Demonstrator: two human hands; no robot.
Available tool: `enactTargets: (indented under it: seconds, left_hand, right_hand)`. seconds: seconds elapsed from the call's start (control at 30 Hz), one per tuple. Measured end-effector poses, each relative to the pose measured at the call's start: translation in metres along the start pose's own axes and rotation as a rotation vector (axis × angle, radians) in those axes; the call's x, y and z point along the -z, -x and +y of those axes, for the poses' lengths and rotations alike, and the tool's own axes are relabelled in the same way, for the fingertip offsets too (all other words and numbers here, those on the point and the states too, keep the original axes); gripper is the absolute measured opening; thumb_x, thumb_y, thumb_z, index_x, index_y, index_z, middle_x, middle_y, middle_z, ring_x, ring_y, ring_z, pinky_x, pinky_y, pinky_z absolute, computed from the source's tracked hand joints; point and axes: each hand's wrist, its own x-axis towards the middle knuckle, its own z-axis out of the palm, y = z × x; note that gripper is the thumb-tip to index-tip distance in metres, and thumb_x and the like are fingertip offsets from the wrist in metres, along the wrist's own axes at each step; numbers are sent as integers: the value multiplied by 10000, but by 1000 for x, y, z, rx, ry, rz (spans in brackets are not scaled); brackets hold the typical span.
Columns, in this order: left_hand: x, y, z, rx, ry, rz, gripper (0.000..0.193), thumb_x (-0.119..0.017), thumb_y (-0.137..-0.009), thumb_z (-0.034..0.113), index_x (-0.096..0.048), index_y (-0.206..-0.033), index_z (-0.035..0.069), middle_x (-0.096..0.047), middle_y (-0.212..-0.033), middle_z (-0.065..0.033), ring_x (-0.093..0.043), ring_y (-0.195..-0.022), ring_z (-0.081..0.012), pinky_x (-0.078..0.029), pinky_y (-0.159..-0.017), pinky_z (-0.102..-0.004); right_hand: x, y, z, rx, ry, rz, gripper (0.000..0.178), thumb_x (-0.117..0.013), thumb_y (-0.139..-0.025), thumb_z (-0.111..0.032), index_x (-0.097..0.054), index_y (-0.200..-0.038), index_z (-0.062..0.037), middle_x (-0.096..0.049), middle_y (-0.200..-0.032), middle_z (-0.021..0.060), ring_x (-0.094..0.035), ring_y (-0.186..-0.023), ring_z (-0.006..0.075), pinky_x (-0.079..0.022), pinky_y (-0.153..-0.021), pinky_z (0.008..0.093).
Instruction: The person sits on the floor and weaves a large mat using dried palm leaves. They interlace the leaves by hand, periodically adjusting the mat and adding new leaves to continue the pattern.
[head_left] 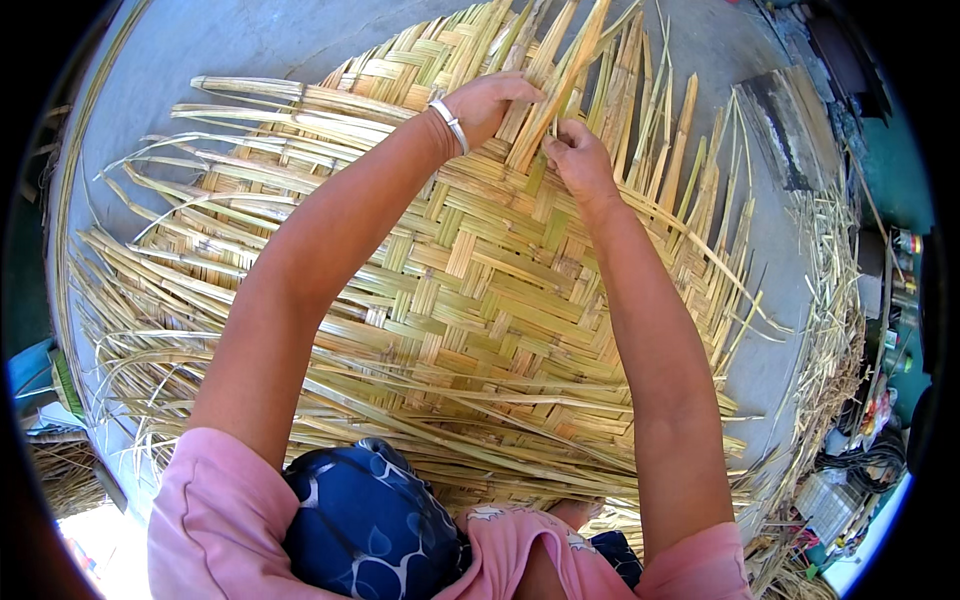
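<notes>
Yellow-green woven mat of flat plant strips lies below the fingers. Right hand pinches one long tan strip; left hand is at its other side, its grip I cannot tell. Interlacing seems in hand; next move probably calls for pressing it flat.

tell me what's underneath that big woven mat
Grey floor shows around the woven mat, which appears to lie on it. Whatever is directly beneath the mat is covered, so I can't tell.
</notes>
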Motion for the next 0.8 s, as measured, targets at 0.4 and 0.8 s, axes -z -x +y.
enactTargets:
  seconds: [0.4,0.8]
  left_hand:
    - [-7,-14,9,160,11,89,383,-602,-869,284,-542,-1130,10,-605,-1068,-102,-586,-964,-209,-497,-866,-347]
    - [14,-13,21,-30,459,481,377,-577,-885,255,-527,-1190,38,-582,-1085,-129,-570,-986,-262,-455,-917,-437]
  right_hand:
    - [7,-4,5,59,104,-167,271,-539,-873,-98,-593,-1136,-63,-639,-1023,99,-581,-893,204,-441,-821,296]
    - [6,1,-6,39,99,-170,299,-565,-861,-90,-582,-1153,-31,-623,-1000,59,-555,-883,156,-440,-798,273]
